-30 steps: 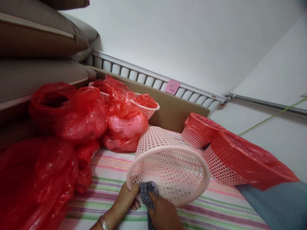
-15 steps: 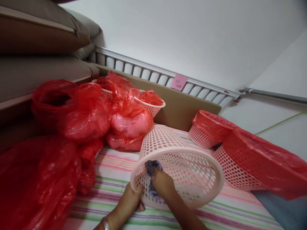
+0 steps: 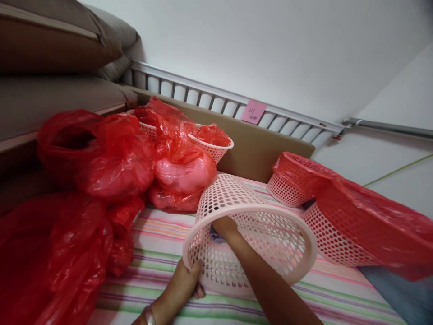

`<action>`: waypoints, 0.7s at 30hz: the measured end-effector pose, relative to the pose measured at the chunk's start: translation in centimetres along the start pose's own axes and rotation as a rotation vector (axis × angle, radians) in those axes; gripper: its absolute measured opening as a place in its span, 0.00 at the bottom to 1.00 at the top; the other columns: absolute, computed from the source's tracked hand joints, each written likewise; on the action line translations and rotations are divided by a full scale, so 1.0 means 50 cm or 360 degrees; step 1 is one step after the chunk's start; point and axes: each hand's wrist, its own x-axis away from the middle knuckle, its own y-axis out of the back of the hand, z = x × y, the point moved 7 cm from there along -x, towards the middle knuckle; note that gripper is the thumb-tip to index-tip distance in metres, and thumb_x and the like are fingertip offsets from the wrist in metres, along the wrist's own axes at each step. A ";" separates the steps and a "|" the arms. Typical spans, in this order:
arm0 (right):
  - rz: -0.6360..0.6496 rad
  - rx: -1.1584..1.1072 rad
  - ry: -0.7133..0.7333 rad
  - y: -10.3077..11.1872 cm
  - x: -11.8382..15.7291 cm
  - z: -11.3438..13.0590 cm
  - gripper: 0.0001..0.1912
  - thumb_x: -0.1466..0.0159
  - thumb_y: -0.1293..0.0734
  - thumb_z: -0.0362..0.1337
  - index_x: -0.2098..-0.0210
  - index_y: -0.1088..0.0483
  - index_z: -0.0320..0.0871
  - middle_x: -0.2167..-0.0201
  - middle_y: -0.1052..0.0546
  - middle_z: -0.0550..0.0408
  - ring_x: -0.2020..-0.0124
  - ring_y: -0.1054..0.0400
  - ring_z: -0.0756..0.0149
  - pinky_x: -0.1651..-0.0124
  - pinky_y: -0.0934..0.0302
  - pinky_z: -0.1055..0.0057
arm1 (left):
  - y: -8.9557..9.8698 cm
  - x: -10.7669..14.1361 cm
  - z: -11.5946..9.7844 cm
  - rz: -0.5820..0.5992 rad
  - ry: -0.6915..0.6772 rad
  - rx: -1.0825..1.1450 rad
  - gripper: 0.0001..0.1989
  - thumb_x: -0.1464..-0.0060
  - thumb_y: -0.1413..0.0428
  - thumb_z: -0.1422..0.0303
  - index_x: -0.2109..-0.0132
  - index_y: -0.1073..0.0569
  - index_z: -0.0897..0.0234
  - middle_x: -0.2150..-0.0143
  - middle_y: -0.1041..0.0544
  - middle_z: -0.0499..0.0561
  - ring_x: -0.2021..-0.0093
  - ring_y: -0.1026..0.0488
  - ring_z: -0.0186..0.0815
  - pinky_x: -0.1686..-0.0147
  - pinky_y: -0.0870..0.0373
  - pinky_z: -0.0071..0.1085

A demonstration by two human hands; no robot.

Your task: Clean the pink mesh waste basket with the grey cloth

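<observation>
A pink perforated plastic basket (image 3: 233, 192) lies on its side on the striped sheet, its mouth facing me. My left hand (image 3: 189, 277) grips the basket's rim at the lower left, thumb inside and fingers curled round below. Inside the basket, my right hand (image 3: 226, 227) presses a bluish-purple cloth (image 3: 217, 235) against the left inner wall. Most of the cloth is hidden under the hand, and its fingers are partly out of sight behind the rim.
Red plastic bags (image 3: 117, 158) are heaped at the left, beside stacked cushions (image 3: 57, 104). A small basket (image 3: 216, 153) with red plastic stands behind. At the right are baskets covered in red plastic (image 3: 341, 234). A white rail (image 3: 206, 88) with a pink note (image 3: 254, 111) runs along the wall.
My right hand has moved deeper and upward inside the basket with the cloth, so less of the cloth shows. My left hand keeps its hold on the rim.
</observation>
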 end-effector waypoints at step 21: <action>0.0012 0.0052 0.0240 -0.047 0.250 0.004 0.26 0.43 0.42 0.33 0.44 0.35 0.46 0.59 0.23 0.47 0.59 0.28 0.57 0.57 0.39 0.65 | 0.000 -0.009 0.010 -0.0033 0.0076 0.0045 0.34 0.58 0.56 0.38 0.66 0.32 0.69 0.90 0.31 0.48 0.90 0.34 0.33 0.88 0.37 0.26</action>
